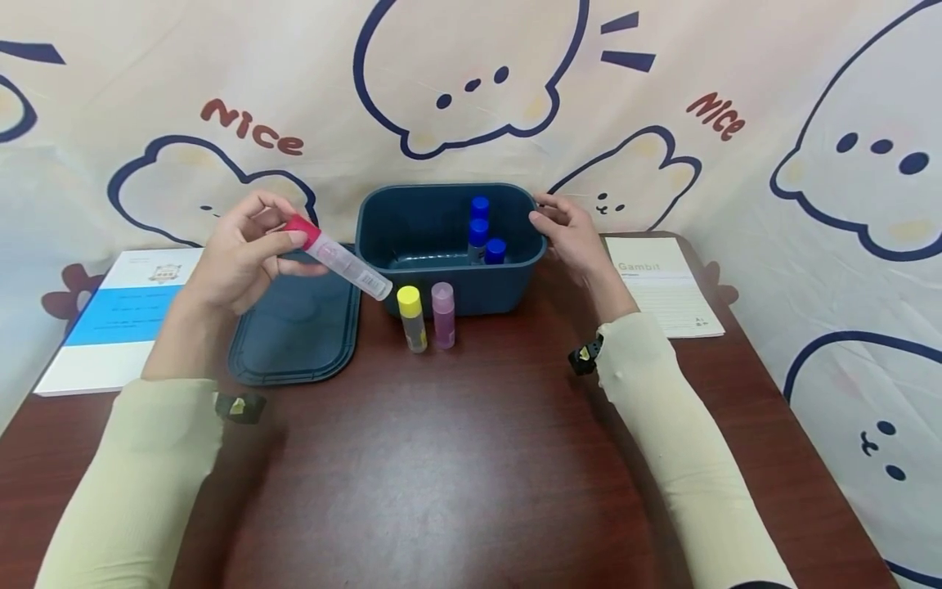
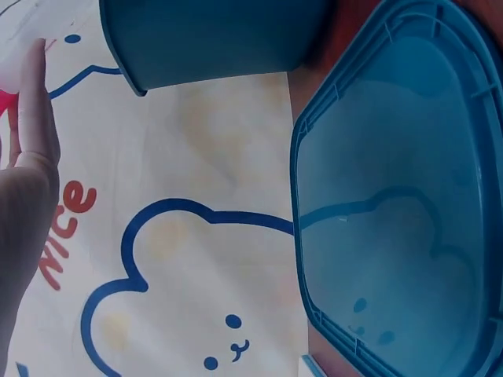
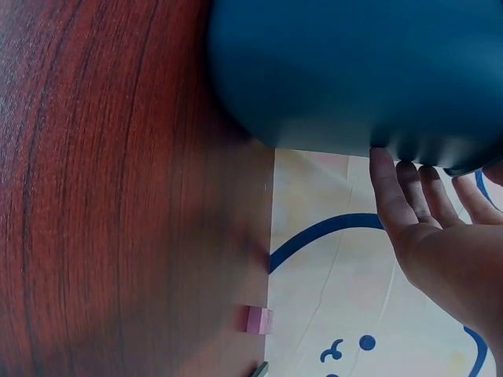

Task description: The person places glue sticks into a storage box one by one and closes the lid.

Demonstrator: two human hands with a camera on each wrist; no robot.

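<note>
Red cap (image 1: 303,231) clamped between thumb and fingers of the left hand (image 1: 250,254), a clear glue stick (image 1: 353,268) slants down out of that grip, its free end near the box's (image 1: 493,293) near-left corner — the right hand (image 1: 576,237) holds the box by its rim. Three blue-capped sticks (image 1: 478,231) stand inside, so I'd say packing is under way — the next move likely calls for bringing this one over the rim.

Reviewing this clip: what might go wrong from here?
The left hand grips the red-capped glue stick by its cap, so the tube might pull free. Its lower end appears close to the upright yellow-capped glue stick and purple-capped glue stick, so a low sweep could topple them.
</note>
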